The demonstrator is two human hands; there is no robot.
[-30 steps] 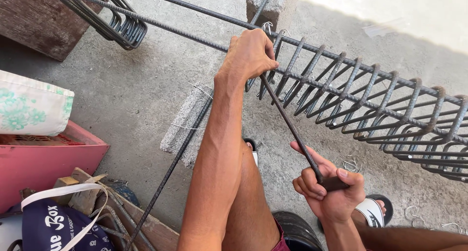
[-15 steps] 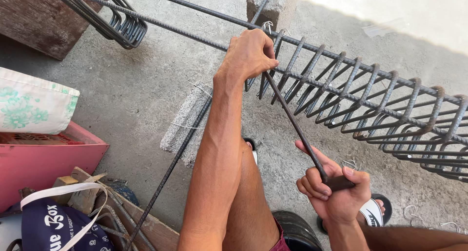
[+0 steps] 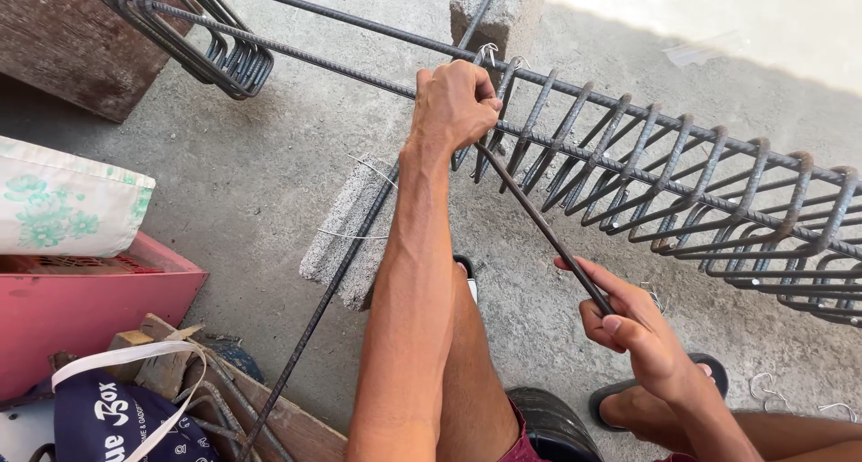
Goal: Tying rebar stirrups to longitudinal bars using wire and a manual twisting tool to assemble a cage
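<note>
My left hand (image 3: 455, 105) is closed around a long steel bar of the rebar cage (image 3: 682, 188), at the first of its several rectangular stirrups, where a bit of tie wire (image 3: 487, 51) sticks up. My right hand (image 3: 628, 323) grips the near end of a thin dark metal rod (image 3: 539, 228). The rod slants up from that hand to the joint under my left hand. The cage runs away to the right, resting on a concrete block (image 3: 503, 8).
Another bundle of stirrups (image 3: 211, 40) hangs on the bars upper left beside a wooden block (image 3: 72, 53). A grey concrete block (image 3: 346, 233) lies on the concrete floor. At left are a pink crate (image 3: 90, 305), a flowered bag (image 3: 63, 202) and a dark tote (image 3: 117, 422). Loose wire ties (image 3: 772, 386) lie lower right.
My right hand has shifted a little along the rod and turned it slightly; my left hand keeps its hold on the bar at the same joint.
</note>
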